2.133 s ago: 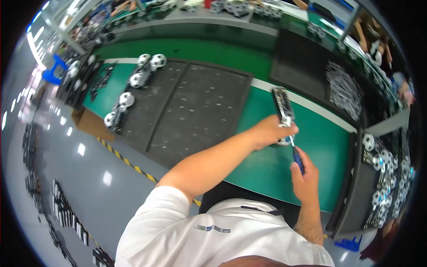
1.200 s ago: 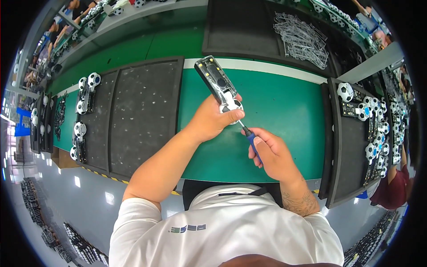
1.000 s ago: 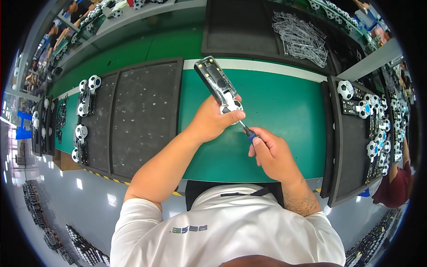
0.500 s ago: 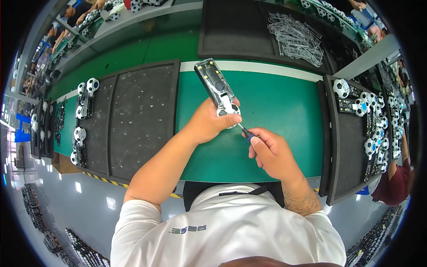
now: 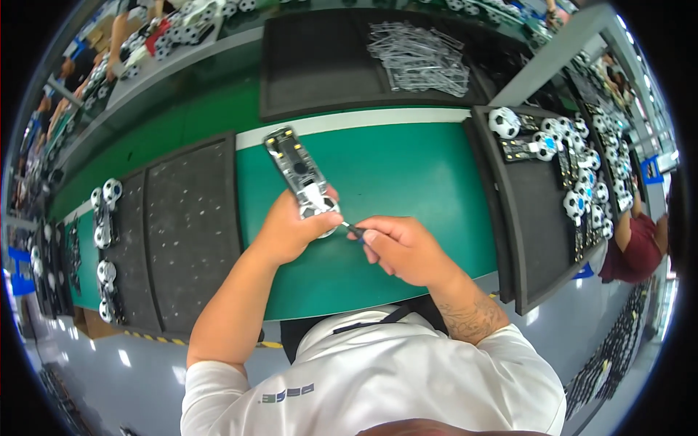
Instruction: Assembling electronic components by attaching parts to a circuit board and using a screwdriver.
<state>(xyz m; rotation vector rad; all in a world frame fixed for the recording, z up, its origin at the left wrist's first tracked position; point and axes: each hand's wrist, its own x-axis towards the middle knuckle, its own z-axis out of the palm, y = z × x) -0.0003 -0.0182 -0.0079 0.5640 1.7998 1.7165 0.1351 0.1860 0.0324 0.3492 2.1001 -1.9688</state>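
In my left hand point(image 5: 291, 229) I grip a long black-and-clear device point(image 5: 297, 166) by its lower end, where a small football-patterned ball point(image 5: 318, 204) is fixed. Yellow squares show on its dark upper part, which points up and to the left over the green mat. My right hand point(image 5: 400, 247) closes around the dark handle of a screwdriver point(image 5: 354, 229). The screwdriver's shaft meets the ball end of the device beside my left thumb; the exact contact of its tip is hidden.
A dark tray point(image 5: 193, 240) stands at left, with several ball-ended devices point(image 5: 106, 211) along its far side. At right, another tray point(image 5: 534, 254) holds many similar devices. Clear plastic parts point(image 5: 422, 59) pile in a black tray at the back. A person in dark red point(image 5: 634, 248) is at the far right.
The whole view has shifted, so the table things appear farther left and the right tray shows more. Both hands still hold the device and screwdriver together.
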